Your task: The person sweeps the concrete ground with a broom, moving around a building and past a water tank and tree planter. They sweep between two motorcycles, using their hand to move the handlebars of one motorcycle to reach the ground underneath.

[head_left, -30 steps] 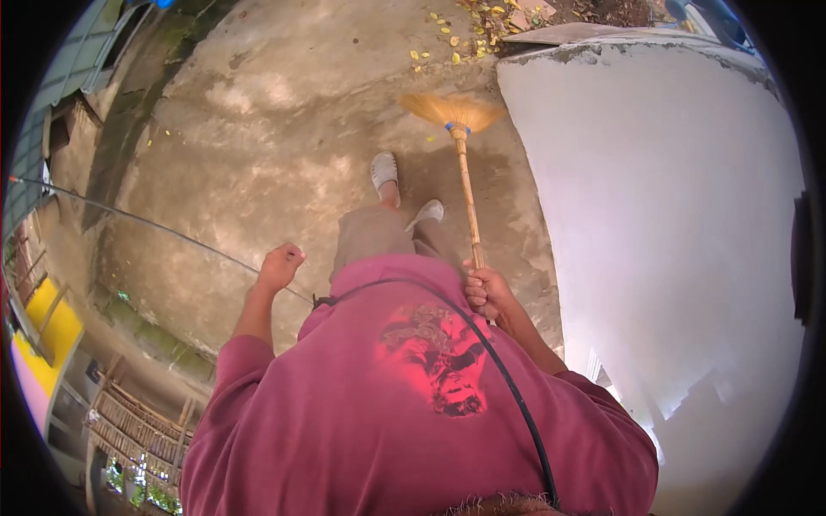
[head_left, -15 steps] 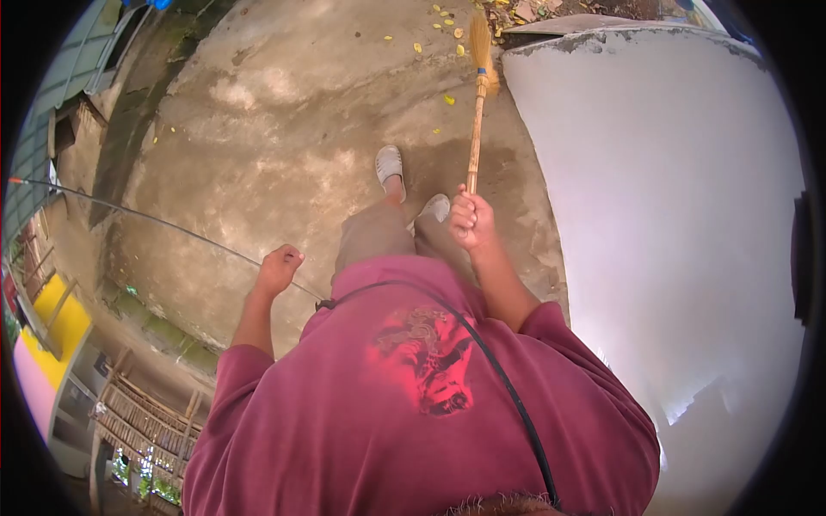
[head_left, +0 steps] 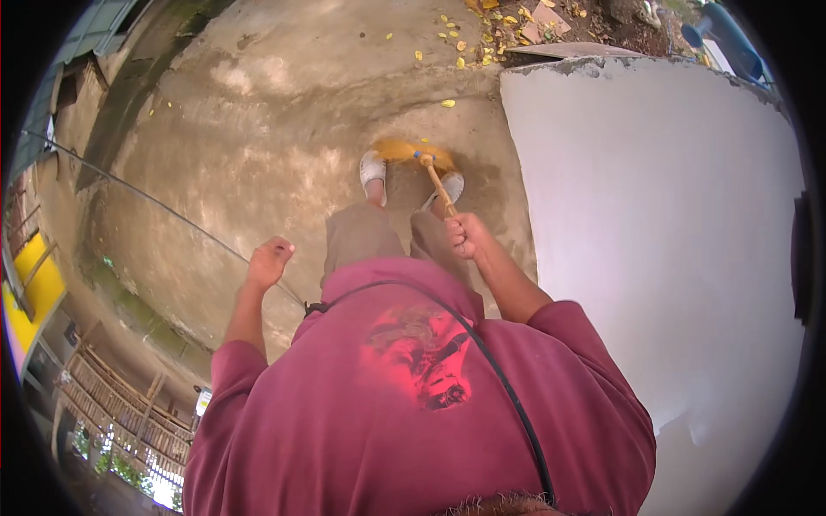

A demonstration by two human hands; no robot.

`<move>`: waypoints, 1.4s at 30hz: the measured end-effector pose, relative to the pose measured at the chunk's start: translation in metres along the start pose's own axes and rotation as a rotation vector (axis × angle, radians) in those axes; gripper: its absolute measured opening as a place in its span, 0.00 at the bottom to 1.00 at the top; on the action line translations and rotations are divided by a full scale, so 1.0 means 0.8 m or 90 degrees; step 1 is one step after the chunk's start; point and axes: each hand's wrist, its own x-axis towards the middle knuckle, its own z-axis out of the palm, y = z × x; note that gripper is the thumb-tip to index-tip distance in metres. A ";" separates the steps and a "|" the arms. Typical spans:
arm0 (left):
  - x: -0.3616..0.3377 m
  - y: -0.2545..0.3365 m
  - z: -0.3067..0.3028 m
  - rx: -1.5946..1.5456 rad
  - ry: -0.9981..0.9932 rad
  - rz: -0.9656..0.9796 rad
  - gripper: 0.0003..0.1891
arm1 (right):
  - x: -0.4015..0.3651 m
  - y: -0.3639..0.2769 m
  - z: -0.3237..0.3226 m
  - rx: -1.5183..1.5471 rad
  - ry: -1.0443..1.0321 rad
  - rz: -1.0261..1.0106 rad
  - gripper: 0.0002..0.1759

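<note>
My right hand [head_left: 465, 235] is closed round the end of the wooden handle of a short broom [head_left: 440, 187]. The broom's yellow-brown bristles fan out, blurred, across the concrete just in front of my shoes, and a blue band [head_left: 425, 156] ties them at the handle. My left hand [head_left: 271, 261] hangs out to the left with its fingers curled in, and nothing shows in it. A thin dark cable [head_left: 172, 209] runs behind that hand toward my waist. My pale clogs [head_left: 372, 172] stand on the floor, the bristles overlapping their toes.
Yellow leaves [head_left: 448, 103] lie scattered on the concrete floor [head_left: 215, 155], thicker by the soil ahead. A large pale grey slab [head_left: 662, 206] borders my right side. Blue pipe [head_left: 727, 41] lies beyond it. A slatted bamboo structure [head_left: 129, 413] stands at lower left.
The broom has swung from pointing far ahead back to the left, its bristles now in front of my shoes. My right hand has dropped slightly nearer. My left hand shifted a little left.
</note>
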 end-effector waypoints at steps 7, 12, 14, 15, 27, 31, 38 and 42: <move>-0.102 -0.018 0.119 -0.041 -0.005 -0.068 0.16 | -0.033 -0.052 -0.023 -0.215 -0.008 -0.267 0.05; -0.129 -0.028 0.199 -0.012 -0.048 -0.116 0.17 | -0.158 0.007 -0.080 -0.222 -0.019 -0.212 0.11; -0.133 0.002 0.207 -0.024 -0.040 -0.128 0.17 | -0.191 0.023 -0.104 -0.210 -0.017 -0.171 0.13; -0.132 0.010 0.210 -0.040 -0.031 -0.108 0.17 | -0.197 0.019 -0.109 -0.216 -0.005 -0.163 0.10; -0.039 0.068 0.068 -0.021 0.028 -0.009 0.17 | -0.045 -0.154 0.030 -0.193 0.001 -0.174 0.07; 0.008 0.039 -0.003 -0.087 0.069 -0.060 0.15 | -0.069 -0.151 0.131 -0.171 0.037 -0.259 0.03; 0.073 -0.018 -0.079 0.034 0.026 -0.061 0.13 | -0.143 -0.072 0.239 0.047 -0.215 0.009 0.13; 0.105 0.000 -0.119 0.061 0.023 -0.034 0.13 | -0.108 -0.082 0.282 0.195 -0.281 0.112 0.18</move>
